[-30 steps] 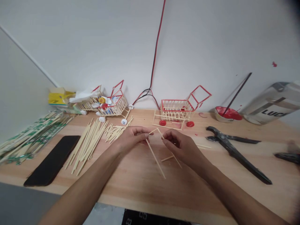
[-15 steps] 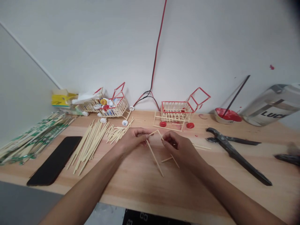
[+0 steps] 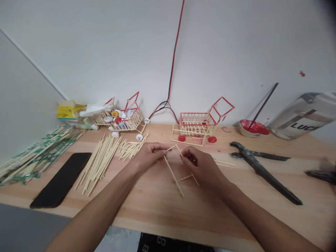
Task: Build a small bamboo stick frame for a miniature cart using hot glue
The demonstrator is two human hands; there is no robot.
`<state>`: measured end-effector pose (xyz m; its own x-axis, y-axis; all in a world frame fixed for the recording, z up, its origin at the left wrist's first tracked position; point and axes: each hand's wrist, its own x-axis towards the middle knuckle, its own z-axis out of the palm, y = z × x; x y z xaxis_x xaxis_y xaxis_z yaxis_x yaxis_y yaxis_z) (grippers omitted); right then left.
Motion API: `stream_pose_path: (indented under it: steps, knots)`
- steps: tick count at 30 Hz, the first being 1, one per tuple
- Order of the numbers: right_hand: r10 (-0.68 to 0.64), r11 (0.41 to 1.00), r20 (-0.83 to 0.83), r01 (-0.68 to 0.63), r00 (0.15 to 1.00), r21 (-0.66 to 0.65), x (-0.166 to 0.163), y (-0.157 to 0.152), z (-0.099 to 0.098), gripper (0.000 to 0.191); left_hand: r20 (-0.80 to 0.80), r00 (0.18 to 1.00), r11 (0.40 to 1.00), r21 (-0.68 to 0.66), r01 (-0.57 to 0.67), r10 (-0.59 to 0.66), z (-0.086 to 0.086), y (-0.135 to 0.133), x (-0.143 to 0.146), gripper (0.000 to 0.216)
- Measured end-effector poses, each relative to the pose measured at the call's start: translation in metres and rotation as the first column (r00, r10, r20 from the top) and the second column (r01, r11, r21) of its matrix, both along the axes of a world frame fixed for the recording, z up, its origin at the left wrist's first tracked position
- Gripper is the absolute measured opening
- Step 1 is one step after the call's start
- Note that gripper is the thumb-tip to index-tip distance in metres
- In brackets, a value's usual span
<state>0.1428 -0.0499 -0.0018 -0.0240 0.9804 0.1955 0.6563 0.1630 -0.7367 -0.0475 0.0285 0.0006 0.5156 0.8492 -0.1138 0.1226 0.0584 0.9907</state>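
Left hand [image 3: 151,155] and right hand [image 3: 200,162] pinch a stick frame [image 3: 173,176], its far corner met, its near one seemingly open; loose sticks [image 3: 101,162] left of both lie unjoined.

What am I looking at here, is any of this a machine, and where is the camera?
There is no robot here, just a person's bare left hand and right hand. Every picture comes from one camera worn on the person's head, looking forward and down.

The fingers of both hands pinch thin sticks, two of which meet at a corner between them.

On the wooden table, to the left, lie a flat black object and a pile of loose sticks. At the back stands a miniature cart with red wheels. To the right are pliers-like tools and a bowl holding something red, probably paint.
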Motion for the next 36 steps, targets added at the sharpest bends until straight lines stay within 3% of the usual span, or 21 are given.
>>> stream_pose_path:
  steps: [25, 36]
  knots:
    - [0.022, 0.999, 0.030, -0.023, 0.999, 0.027, 0.001, 0.001, -0.006, 0.009, -0.060, 0.998, 0.992, 0.124, -0.015, 0.023, -0.002, 0.001, 0.001, 0.025]
    - [0.014, 1.000, 0.042, -0.015, 0.999, 0.013, 0.001, 0.002, -0.009, 0.008, -0.080, 0.997, 0.971, 0.238, -0.004, 0.024, -0.010, 0.007, 0.001, 0.021]
